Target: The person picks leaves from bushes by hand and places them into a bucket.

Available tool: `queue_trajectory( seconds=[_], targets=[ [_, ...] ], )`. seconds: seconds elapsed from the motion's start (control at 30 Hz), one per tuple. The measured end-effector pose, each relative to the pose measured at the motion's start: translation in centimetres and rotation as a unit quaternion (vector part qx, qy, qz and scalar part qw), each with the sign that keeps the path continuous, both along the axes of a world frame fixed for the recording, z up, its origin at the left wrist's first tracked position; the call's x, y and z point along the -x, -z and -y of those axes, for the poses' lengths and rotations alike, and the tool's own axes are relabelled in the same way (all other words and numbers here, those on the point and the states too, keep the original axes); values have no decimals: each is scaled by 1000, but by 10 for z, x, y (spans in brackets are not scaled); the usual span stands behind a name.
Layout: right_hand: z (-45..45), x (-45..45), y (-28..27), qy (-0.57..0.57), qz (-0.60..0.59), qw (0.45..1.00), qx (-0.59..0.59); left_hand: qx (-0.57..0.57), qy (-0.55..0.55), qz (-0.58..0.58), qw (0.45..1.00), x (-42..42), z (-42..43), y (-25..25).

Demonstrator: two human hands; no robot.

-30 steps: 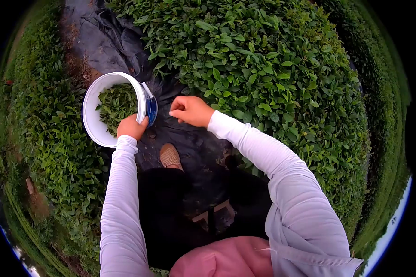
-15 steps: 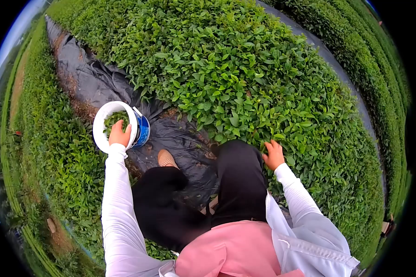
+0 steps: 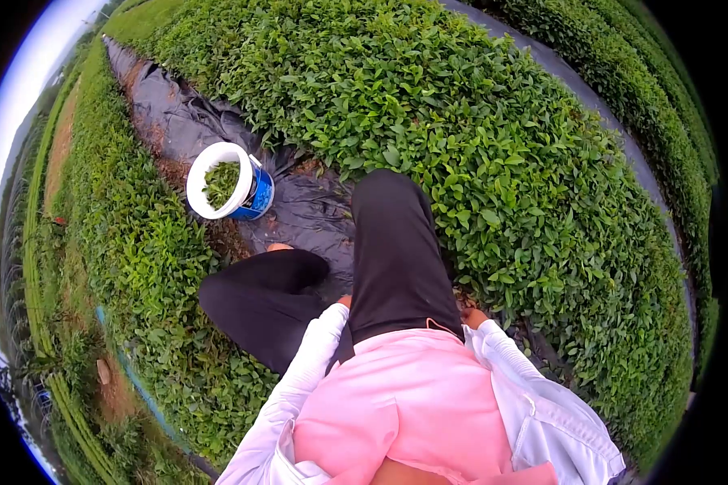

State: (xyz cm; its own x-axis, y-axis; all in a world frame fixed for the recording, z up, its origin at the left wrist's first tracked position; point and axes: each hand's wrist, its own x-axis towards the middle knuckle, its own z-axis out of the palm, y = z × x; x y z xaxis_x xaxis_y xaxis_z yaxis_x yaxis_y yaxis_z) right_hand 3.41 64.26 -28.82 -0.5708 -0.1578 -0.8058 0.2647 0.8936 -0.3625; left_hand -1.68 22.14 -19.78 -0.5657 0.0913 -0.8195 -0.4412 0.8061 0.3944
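My left hand (image 3: pixel 345 301) is down beside my thigh, mostly hidden behind the dark trousers (image 3: pixel 392 250). On the other side of the same leg is my right hand (image 3: pixel 475 318), close to the hip; its fingers are largely out of sight. What either hand holds, if anything, does not show. A white and blue bucket (image 3: pixel 259 194) stands on the black ground sheet ahead and to the left, away from both hands. Loose green leaves (image 3: pixel 221 184) lie inside it.
A dense, leafy hedge row (image 3: pixel 493 162) runs along my right side, and another row (image 3: pixel 137 267) lies to the left. Black plastic sheeting (image 3: pixel 178 121) covers the path between them. More rows extend beyond on the right.
My left hand has left the bucket and come back to my leg. My right hand has withdrawn from the hedge to my hip. The bucket appears farther up in view.
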Motion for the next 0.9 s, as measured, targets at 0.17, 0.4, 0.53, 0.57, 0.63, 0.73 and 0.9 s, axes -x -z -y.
queue_trajectory(
  seconds=[0.17, 0.4, 0.53, 0.57, 0.63, 0.73, 0.9],
  targets=[
    [17, 43, -43, 60, -89, 994, 8, -4, 12, 3, 1000, -14, 0, -9],
    [67, 186, -146, 363, -198, 856, 309, -15, 7, 11, 1000, -29, 14, -15],
    [81, 302, -147, 366, -369, 807, 280, -24, -3, 25, 999, -32, 20, -14],
    [83, 329, -137, 344, -397, 817, 239, -26, -6, 29, 999, -33, 20, -12],
    [80, 363, -109, 258, -440, 851, 124, -34, -14, 36, 999, -34, 20, -10],
    [76, 382, -82, 134, -412, 901, -18, -44, -23, 40, 998, -33, 20, -10],
    [102, 375, -105, 105, -409, 905, -46, -51, -24, 44, 997, -30, 20, -12]
  ],
)
